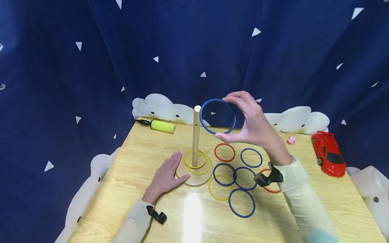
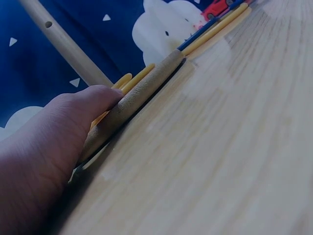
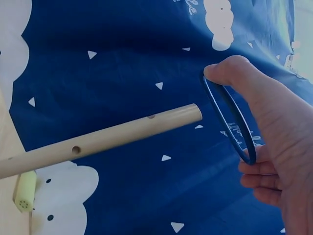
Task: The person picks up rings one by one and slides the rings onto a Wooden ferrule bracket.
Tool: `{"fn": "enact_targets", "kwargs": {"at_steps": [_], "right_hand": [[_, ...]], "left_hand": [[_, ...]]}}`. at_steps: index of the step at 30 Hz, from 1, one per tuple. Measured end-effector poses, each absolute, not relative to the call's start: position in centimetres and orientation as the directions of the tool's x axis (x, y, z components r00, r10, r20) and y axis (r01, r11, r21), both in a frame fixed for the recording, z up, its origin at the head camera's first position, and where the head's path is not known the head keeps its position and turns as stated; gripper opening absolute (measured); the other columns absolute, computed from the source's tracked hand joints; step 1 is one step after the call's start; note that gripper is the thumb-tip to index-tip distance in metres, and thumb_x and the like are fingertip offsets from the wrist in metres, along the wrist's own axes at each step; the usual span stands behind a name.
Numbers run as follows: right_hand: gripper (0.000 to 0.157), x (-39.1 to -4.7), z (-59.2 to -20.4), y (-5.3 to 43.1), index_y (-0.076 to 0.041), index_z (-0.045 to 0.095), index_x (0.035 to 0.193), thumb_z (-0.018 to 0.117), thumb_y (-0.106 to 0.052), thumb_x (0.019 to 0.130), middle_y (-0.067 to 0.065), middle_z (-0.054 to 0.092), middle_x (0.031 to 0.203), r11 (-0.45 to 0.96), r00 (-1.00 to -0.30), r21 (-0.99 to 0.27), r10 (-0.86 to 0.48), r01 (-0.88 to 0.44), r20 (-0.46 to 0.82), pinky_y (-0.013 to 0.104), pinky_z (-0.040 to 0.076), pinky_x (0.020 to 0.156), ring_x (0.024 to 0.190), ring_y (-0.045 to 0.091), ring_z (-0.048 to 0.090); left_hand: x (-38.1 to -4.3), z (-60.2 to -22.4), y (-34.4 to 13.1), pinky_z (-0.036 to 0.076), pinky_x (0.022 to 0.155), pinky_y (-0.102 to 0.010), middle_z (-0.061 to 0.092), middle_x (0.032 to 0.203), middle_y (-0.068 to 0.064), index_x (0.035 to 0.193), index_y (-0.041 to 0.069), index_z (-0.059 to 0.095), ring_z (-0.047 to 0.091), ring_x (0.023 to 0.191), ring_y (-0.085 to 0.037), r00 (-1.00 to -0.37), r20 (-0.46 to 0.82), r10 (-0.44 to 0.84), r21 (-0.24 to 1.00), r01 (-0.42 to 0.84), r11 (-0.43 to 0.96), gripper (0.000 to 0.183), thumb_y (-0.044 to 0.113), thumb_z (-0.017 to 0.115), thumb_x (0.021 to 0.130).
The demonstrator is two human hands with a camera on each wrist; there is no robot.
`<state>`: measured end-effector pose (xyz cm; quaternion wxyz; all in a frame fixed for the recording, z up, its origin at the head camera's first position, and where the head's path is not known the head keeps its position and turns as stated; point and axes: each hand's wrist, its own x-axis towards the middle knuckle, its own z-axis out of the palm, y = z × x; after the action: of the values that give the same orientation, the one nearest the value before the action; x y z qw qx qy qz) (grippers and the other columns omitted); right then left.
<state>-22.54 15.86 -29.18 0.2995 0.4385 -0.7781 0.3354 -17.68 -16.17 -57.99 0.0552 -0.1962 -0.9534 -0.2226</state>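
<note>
My right hand [image 1: 254, 126] pinches a blue ring [image 3: 251, 154] at its edge between thumb and fingertips. The ring stands nearly upright in the air, just right of the top of a wooden peg [image 1: 196, 138]. In the right wrist view the peg's end points towards the ring, with a gap between them. Two yellow rings [image 1: 199, 173] lie around the peg on its round wooden base [image 1: 194, 182]. My left hand [image 1: 165, 177] rests at the left of this base, fingers straight, and its thumb [image 2: 105, 98] lies on the base's edge.
Right of the base, several blue rings [image 1: 242, 217], two red rings [image 1: 225, 161] and a yellow ring [image 1: 219, 198] lie on the wooden table [image 1: 136, 162]. A yellow-green hand pump [image 1: 162, 126] lies back left. At the right are a pink pig toy [image 1: 291, 140] and a red toy car [image 1: 329, 155].
</note>
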Motion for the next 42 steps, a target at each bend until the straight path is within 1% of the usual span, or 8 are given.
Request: {"fn": "enact_targets", "kwargs": {"at_steps": [4, 8, 17, 23, 28, 31, 35, 42], "right_hand": [[0.088, -23.1, -28.7, 14.6, 0.002, 0.068, 0.127, 0.096, -0.043, 0.057, 0.015, 0.064, 0.124, 0.373, -0.43, -0.264, -0.491, -0.89, 0.758, 0.038, 0.045, 0.104, 0.119, 0.03, 0.058], [0.09, -23.5, -29.2, 13.8, 0.001, 0.068, 0.127, 0.097, -0.046, 0.056, 0.012, 0.064, 0.125, 0.388, -0.458, -0.275, -0.532, -0.879, 0.712, 0.042, 0.046, 0.104, 0.12, 0.028, 0.057], [0.09, -23.7, -32.8, 13.5, 0.001, 0.066, 0.126, 0.097, -0.048, 0.057, 0.009, 0.064, 0.125, 0.417, -0.509, -0.305, -0.577, -0.856, 0.639, 0.043, 0.049, 0.103, 0.12, 0.026, 0.057], [0.088, -23.2, -37.2, 13.3, 0.0, 0.065, 0.127, 0.098, -0.046, 0.06, 0.01, 0.063, 0.128, 0.418, -0.563, -0.378, -0.586, -0.826, 0.582, 0.044, 0.049, 0.105, 0.123, 0.026, 0.057], [0.087, -23.0, -42.2, 12.9, -0.004, 0.065, 0.129, 0.095, -0.052, 0.063, 0.008, 0.062, 0.13, 0.464, -0.63, -0.427, -0.592, -0.776, 0.502, 0.045, 0.051, 0.103, 0.123, 0.024, 0.057], [0.088, -23.0, -45.1, 12.6, -0.006, 0.065, 0.129, 0.093, -0.057, 0.063, 0.007, 0.062, 0.13, 0.511, -0.669, -0.432, -0.589, -0.743, 0.454, 0.046, 0.052, 0.102, 0.122, 0.024, 0.058], [0.088, -23.1, -48.3, 12.3, -0.004, 0.067, 0.126, 0.092, -0.061, 0.063, 0.006, 0.063, 0.126, 0.541, -0.693, -0.434, -0.592, -0.721, 0.412, 0.045, 0.053, 0.101, 0.118, 0.024, 0.059], [0.091, -23.4, -52.0, 11.9, -0.001, 0.068, 0.126, 0.089, -0.064, 0.064, 0.008, 0.063, 0.124, 0.594, -0.724, -0.416, -0.597, -0.689, 0.346, 0.047, 0.05, 0.101, 0.117, 0.026, 0.058]], "left_hand": [[-17.6, -58.0, -16.2, 0.019, 0.13, -0.04, 0.02, 0.174, -0.001, 0.168, 0.013, 0.019, 0.019, 0.16, -0.021, -0.918, 0.191, 0.347, 0.39, 0.396, 0.831, 0.102, 0.079, 0.047, 0.095], [-17.3, -58.1, -16.2, 0.02, 0.13, -0.041, 0.022, 0.174, -0.003, 0.168, 0.012, 0.02, 0.019, 0.16, -0.021, -0.922, 0.18, 0.344, 0.408, 0.388, 0.826, 0.102, 0.078, 0.05, 0.095], [-17.6, -58.1, -16.3, 0.019, 0.13, -0.041, 0.021, 0.174, -0.001, 0.168, 0.013, 0.02, 0.016, 0.161, -0.018, -0.921, 0.185, 0.342, 0.402, 0.389, 0.829, 0.102, 0.079, 0.048, 0.095], [-17.9, -58.0, -16.3, 0.02, 0.13, -0.042, 0.02, 0.174, 0.0, 0.168, 0.014, 0.02, 0.016, 0.161, -0.018, -0.919, 0.187, 0.347, 0.398, 0.394, 0.829, 0.102, 0.08, 0.048, 0.095], [-18.0, -57.8, -16.3, 0.017, 0.131, -0.039, 0.018, 0.174, 0.002, 0.168, 0.016, 0.018, 0.014, 0.161, -0.016, -0.925, 0.174, 0.338, 0.398, 0.38, 0.835, 0.102, 0.08, 0.047, 0.094], [-18.1, -57.7, -16.2, 0.017, 0.131, -0.04, 0.02, 0.174, 0.001, 0.168, 0.015, 0.02, 0.015, 0.161, -0.016, -0.924, 0.181, 0.337, 0.404, 0.382, 0.831, 0.102, 0.08, 0.048, 0.094], [-18.0, -57.6, -16.2, 0.018, 0.131, -0.04, 0.021, 0.174, -0.001, 0.168, 0.013, 0.021, 0.015, 0.161, -0.016, -0.921, 0.177, 0.347, 0.405, 0.39, 0.827, 0.103, 0.079, 0.049, 0.094], [-17.8, -57.5, -16.3, 0.016, 0.131, -0.038, 0.021, 0.174, -0.003, 0.167, 0.011, 0.021, 0.015, 0.161, -0.017, -0.916, 0.167, 0.365, 0.407, 0.401, 0.821, 0.109, 0.08, 0.055, 0.09]]}}
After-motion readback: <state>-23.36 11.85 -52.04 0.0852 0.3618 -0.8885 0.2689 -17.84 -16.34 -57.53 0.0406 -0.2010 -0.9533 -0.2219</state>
